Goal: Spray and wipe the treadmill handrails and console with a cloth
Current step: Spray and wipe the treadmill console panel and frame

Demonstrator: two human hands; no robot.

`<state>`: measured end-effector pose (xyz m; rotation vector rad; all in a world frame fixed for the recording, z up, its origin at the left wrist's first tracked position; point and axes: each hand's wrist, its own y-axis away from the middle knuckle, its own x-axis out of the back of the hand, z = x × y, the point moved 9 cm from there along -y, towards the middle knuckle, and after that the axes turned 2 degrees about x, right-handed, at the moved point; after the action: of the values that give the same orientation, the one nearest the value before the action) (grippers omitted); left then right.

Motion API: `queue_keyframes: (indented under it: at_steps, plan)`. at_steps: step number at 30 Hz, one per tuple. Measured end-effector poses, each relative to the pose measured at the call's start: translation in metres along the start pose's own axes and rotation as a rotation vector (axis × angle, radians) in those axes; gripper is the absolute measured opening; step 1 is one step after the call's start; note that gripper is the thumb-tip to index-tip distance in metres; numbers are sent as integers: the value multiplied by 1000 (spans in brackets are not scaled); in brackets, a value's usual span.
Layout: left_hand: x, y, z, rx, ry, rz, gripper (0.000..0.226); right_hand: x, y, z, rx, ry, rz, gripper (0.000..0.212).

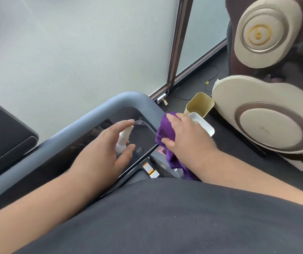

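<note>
The treadmill's grey handrail (84,116) curves round a glossy black console (143,136) in the middle of the head view. My left hand (106,153) holds a small white spray bottle (123,138) over the console, with the index finger on top of its nozzle. My right hand (185,138) presses a purple cloth (165,132) against the right side of the handrail, fingers curled over the cloth. The cloth's lower part (176,162) hangs down beside the console.
A frosted glass wall (73,52) with a brown frame post (176,43) stands right behind the handrail. To the right are a beige bin (200,103), a white tray (202,125) and a cream and brown massage chair (268,116). A black padded surface (0,129) lies at left.
</note>
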<state>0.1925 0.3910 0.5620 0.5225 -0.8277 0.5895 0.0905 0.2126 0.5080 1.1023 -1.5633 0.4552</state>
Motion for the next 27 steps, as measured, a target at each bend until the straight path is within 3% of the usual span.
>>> queue_keyframes:
  at_steps: [6, 16, 23, 27]
  plan:
    - [-5, -3, 10, -14, -39, -35, 54, -7, 47, 27, -25, 2, 12, 72]
    - [-20, -1, 23, -44, -48, -37, 54, 2, -33, -18, 32, 22, 74, 73]
    - [-12, 2, 23, -52, -40, -11, 52, -13, 49, 38, -56, -43, 47, 77]
    - [-10, 3, 10, -25, -51, -7, 52, -13, 53, 37, -43, -9, 64, 76]
